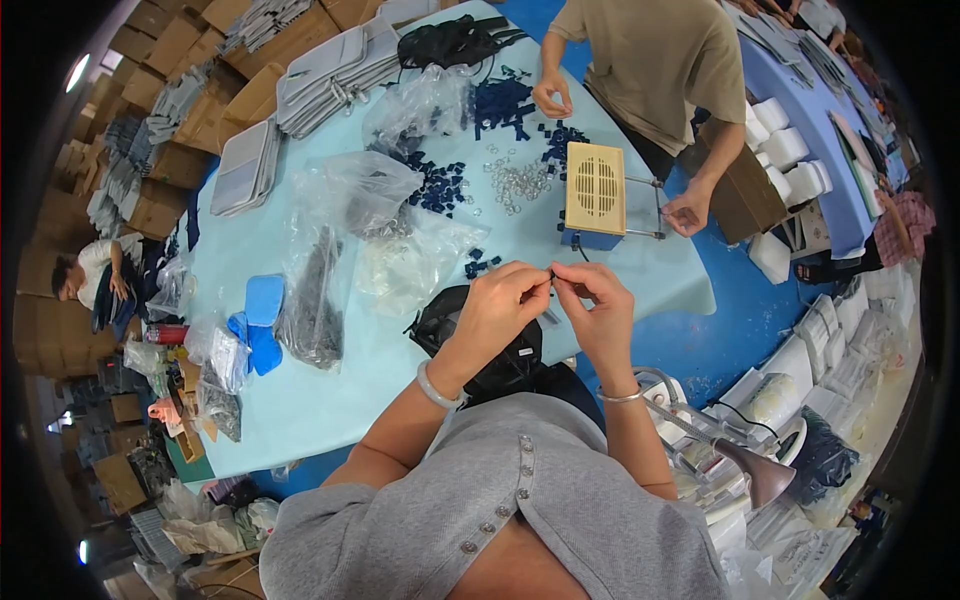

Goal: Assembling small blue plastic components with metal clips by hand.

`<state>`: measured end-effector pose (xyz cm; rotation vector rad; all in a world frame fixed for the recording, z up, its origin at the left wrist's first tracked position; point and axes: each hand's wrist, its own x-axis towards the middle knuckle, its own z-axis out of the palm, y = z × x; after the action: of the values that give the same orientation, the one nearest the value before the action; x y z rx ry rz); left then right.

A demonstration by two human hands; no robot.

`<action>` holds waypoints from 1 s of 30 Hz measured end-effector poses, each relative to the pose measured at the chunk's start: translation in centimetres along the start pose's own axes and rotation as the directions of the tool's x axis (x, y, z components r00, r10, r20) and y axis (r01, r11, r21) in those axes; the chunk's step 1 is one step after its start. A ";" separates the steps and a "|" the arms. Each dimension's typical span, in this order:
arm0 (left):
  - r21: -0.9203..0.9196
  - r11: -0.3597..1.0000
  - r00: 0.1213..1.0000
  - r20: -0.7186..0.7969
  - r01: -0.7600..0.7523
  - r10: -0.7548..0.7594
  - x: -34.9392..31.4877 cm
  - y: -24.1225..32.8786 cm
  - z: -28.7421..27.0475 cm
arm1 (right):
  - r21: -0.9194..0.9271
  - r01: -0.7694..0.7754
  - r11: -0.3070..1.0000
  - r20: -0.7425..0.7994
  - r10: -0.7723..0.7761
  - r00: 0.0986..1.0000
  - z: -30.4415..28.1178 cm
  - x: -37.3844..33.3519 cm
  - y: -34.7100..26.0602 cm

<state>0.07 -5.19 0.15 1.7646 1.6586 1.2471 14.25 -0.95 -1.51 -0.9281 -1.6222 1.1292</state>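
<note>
My left hand [500,305] and my right hand [600,308] meet in front of me, just past the table's near edge. Their thumbs and forefingers pinch a small black piece [552,275] between them, too small and too covered to name. Below them a black fabric bag [512,368] lies partly on the table edge and partly toward my lap. Beyond my fingertips, small dark blue pieces [482,265] lie on the pale table cover [410,290]. Just past my right hand stands a beige and blue box-shaped machine [597,190] with a slotted top.
A co-worker [660,70] stands across the table, with one hand [686,210] beside the machine's rods. Clear rings [520,183], dark blue pieces [437,185] and plastic bags [420,260] cover the table's middle. Grey panels [335,80] are stacked at the far left. A lamp [755,470] stands at right.
</note>
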 end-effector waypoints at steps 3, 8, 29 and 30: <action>0.022 0.999 0.999 -0.024 -0.026 0.026 0.0 -0.5 0.3 | -0.022 -0.018 1.000 -0.043 0.017 0.999 0.5 -0.1 0.0; 0.098 0.991 0.994 -0.060 -0.089 0.095 -0.1 -1.4 1.1 | -0.063 -0.055 0.996 -0.074 0.051 0.996 0.9 -0.1 0.4; -0.552 0.791 0.941 -0.035 0.263 -0.336 -0.8 -2.7 2.9 | 0.387 -0.278 0.879 0.031 0.289 0.957 1.2 -0.4 2.0; -0.580 0.767 0.932 -0.037 0.272 -0.359 -0.7 -2.6 2.9 | 0.375 -0.262 0.889 0.033 0.269 0.963 1.2 -0.4 1.8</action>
<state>1.01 -4.52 -3.63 1.0035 1.3760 1.5278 13.34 -1.12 -3.51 -0.9159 -1.2204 1.5519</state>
